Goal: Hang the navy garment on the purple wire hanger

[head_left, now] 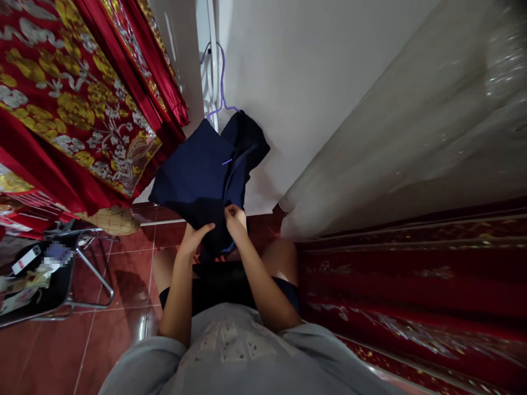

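A dark navy garment (193,170), with an edge running down its front, hangs on a purple wire hanger (223,82). A small purple strip (227,162) shows on its front. My left hand (194,237) grips the lower part of the cloth, thumb on top and the other fingers hidden underneath. Beside it, my right hand (236,220) pinches the front edge between thumb and fingers. The hanger's hook is fixed at a white ornate rack (211,82) by the wall.
Red embroidered cloth (82,104) hangs at the left. Below it stands a chair with a metal frame (94,269), small items on its dark seat. Whitish translucent sheeting (395,142) and more red cloth (411,280) line the right side. The floor has red tiles (127,277).
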